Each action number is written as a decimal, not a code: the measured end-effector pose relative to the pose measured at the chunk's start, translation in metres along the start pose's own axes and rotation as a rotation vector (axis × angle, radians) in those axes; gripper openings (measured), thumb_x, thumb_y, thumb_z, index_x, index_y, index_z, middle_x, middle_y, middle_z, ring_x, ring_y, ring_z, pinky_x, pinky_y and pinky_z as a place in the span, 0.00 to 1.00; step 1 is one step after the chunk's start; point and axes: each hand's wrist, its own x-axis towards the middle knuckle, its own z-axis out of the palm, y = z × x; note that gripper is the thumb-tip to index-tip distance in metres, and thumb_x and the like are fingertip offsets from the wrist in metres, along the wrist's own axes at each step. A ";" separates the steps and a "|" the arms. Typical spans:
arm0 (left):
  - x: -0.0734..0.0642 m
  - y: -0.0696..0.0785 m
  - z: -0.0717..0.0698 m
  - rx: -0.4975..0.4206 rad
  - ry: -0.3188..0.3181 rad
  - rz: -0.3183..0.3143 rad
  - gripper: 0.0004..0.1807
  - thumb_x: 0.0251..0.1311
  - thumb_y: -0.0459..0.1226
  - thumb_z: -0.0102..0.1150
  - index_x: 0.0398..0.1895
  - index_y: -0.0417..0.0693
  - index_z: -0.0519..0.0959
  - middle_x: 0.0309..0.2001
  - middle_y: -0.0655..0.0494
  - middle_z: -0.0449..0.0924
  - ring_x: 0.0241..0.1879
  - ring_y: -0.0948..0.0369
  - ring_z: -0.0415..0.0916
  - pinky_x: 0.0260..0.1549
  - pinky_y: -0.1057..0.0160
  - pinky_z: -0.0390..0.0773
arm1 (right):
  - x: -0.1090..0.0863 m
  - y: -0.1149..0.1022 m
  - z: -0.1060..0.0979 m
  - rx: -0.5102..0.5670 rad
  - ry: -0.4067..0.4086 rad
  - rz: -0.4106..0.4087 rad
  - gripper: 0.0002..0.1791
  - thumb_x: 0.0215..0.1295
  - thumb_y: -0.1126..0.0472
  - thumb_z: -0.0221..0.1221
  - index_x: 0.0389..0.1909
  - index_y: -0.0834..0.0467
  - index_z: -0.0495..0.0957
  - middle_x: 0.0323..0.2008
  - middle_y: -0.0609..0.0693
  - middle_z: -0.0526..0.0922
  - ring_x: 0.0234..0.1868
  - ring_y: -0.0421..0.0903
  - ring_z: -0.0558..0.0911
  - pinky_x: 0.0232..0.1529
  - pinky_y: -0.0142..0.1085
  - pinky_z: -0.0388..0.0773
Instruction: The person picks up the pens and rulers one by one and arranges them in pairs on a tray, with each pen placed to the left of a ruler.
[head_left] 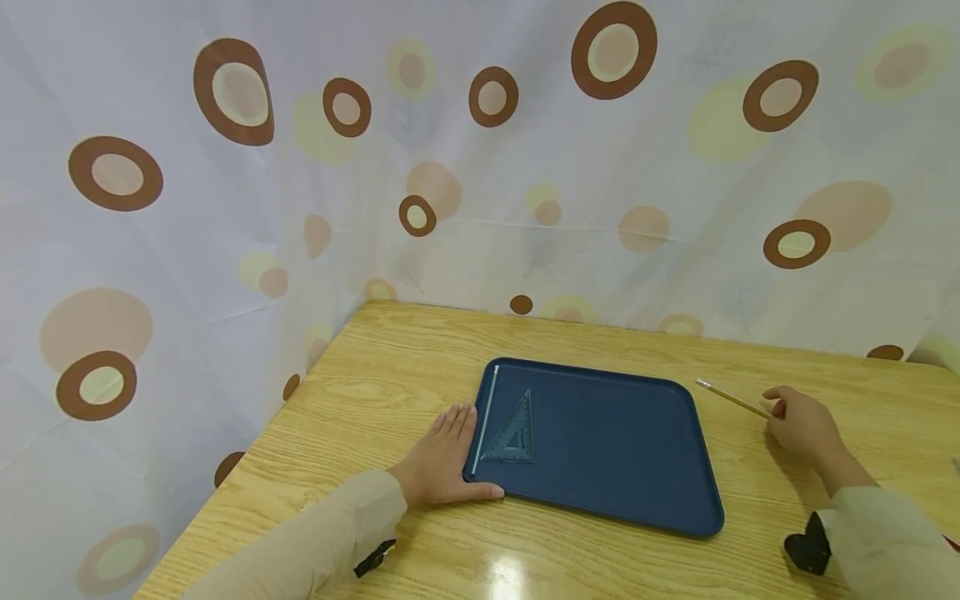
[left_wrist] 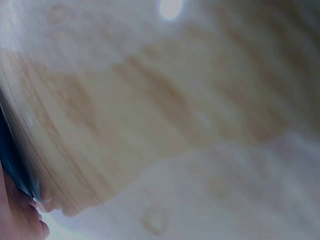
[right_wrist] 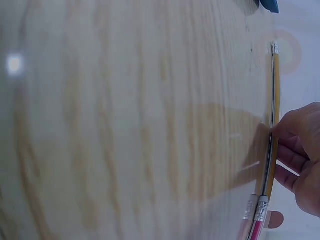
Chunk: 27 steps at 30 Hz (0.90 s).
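Note:
A dark blue tray [head_left: 607, 442] lies on the wooden table. Along its left side is a slim, pale pencil-like stick [head_left: 487, 417], and beside that a clear set square [head_left: 525, 425]. My left hand [head_left: 446, 462] rests at the tray's near left corner, fingers straight along the left rim and thumb along the front edge. To the right of the tray, my right hand [head_left: 806, 425] pinches a yellow pencil [head_left: 731, 397] close to the table, its eraser end pointing away toward the tray side. The right wrist view shows thumb and fingers around the pencil's shaft [right_wrist: 276, 90].
In the right wrist view a reddish pencil with a metal-capped end [right_wrist: 259, 217] lies near the yellow one. A patterned curtain [head_left: 465, 167] hangs along the table's back and left edges. Bare wood [head_left: 397, 358] shows left of the tray.

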 end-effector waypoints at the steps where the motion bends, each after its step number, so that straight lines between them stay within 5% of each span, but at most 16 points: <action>1: 0.000 0.000 0.000 0.001 -0.001 -0.001 0.61 0.51 0.73 0.41 0.72 0.35 0.40 0.73 0.39 0.39 0.74 0.48 0.36 0.71 0.52 0.44 | 0.001 0.000 0.001 -0.002 -0.002 -0.001 0.22 0.54 0.73 0.50 0.49 0.82 0.64 0.30 0.68 0.75 0.26 0.54 0.74 0.26 0.45 0.71; 11: 0.000 0.000 0.000 -0.007 -0.004 -0.005 0.61 0.51 0.72 0.43 0.72 0.35 0.40 0.73 0.39 0.38 0.74 0.48 0.36 0.71 0.51 0.44 | 0.002 -0.003 -0.001 -0.007 -0.021 0.012 0.20 0.54 0.72 0.50 0.47 0.81 0.66 0.27 0.64 0.75 0.24 0.49 0.72 0.23 0.38 0.67; 27: 0.000 0.001 -0.001 0.010 -0.011 -0.009 0.61 0.51 0.72 0.42 0.72 0.35 0.39 0.73 0.39 0.38 0.74 0.49 0.36 0.71 0.52 0.43 | 0.005 -0.003 -0.004 -0.034 -0.069 0.023 0.18 0.54 0.71 0.51 0.44 0.79 0.67 0.29 0.68 0.76 0.26 0.55 0.76 0.25 0.45 0.72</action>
